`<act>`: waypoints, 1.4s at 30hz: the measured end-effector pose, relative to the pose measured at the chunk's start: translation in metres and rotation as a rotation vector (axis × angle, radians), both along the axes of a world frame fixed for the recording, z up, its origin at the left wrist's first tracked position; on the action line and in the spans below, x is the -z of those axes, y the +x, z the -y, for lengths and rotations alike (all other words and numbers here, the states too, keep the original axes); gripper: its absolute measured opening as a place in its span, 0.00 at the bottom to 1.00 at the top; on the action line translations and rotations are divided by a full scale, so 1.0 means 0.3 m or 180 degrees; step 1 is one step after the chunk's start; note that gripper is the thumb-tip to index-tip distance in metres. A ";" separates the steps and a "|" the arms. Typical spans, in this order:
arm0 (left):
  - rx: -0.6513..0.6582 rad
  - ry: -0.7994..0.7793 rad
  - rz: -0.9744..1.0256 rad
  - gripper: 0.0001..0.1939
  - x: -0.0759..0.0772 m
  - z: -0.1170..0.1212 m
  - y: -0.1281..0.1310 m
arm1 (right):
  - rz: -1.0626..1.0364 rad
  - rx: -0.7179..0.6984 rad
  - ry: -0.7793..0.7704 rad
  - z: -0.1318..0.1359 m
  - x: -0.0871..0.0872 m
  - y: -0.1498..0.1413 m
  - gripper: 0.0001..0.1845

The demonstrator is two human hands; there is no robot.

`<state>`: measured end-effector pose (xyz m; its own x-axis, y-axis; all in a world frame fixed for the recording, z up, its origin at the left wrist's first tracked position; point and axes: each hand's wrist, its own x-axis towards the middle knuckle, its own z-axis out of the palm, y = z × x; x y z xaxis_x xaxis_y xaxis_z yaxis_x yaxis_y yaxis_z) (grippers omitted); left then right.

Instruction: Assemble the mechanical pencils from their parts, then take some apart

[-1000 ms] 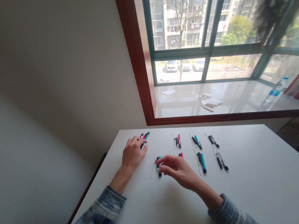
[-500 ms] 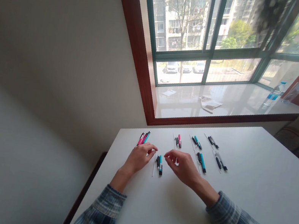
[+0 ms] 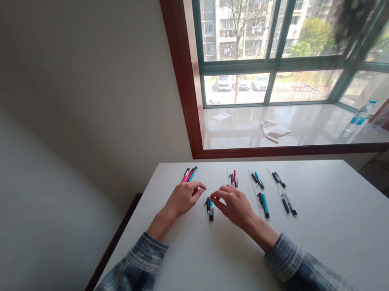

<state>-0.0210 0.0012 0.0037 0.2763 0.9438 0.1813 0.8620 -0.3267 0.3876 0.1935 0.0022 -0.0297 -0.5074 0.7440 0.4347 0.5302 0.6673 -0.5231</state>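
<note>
Several pen parts lie between my two hands on the white table point(image 3: 233, 267). My left hand point(image 3: 183, 199) rests with bent fingers, thumb and index slightly apart, just left of a thin white ink refill point(image 3: 203, 210). From the right, my right hand point(image 3: 235, 204) reaches over the top end of a teal pen barrel point(image 3: 211, 208); its fingers are bent and a little apart, and contact with the barrel cannot be made out. A black pen part point(image 3: 207, 204) lies against that barrel. Beyond my left hand stand out several pink and teal pens point(image 3: 189, 174), lying side by side and partly hidden.
Farther right lie more sets of pen parts: a pink barrel point(image 3: 235, 178), teal barrels point(image 3: 265, 205) and dark parts point(image 3: 279, 179), with thin refills beside them. A window sill point(image 3: 237, 135) behind the table bears a crumpled cloth point(image 3: 274, 130) and a water bottle point(image 3: 360, 117).
My right hand has moved left and slightly up, its fingertips now over the top of the near teal barrel. My left hand has hardly moved. The view has shifted slightly.
</note>
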 end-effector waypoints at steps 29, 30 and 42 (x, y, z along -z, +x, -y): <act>0.0537 -0.0761 0.1176 0.18 -0.063 0.016 0.001 | -0.0921 -0.0107 -0.0103 0.037 0.018 0.009 0.07; 0.0560 -0.0770 0.1234 0.18 -0.061 0.018 0.006 | -0.1009 -0.0089 -0.0071 0.036 0.020 0.007 0.06; 0.0350 -0.0382 0.0713 0.16 -0.036 0.010 -0.001 | -0.1087 0.0285 0.0213 0.034 0.014 0.001 0.10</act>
<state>-0.0213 -0.0017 0.0145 0.3438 0.9288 0.1380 0.7123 -0.3537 0.6062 0.1938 -0.0079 -0.0338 -0.2585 0.7431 0.6173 0.3902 0.6649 -0.6370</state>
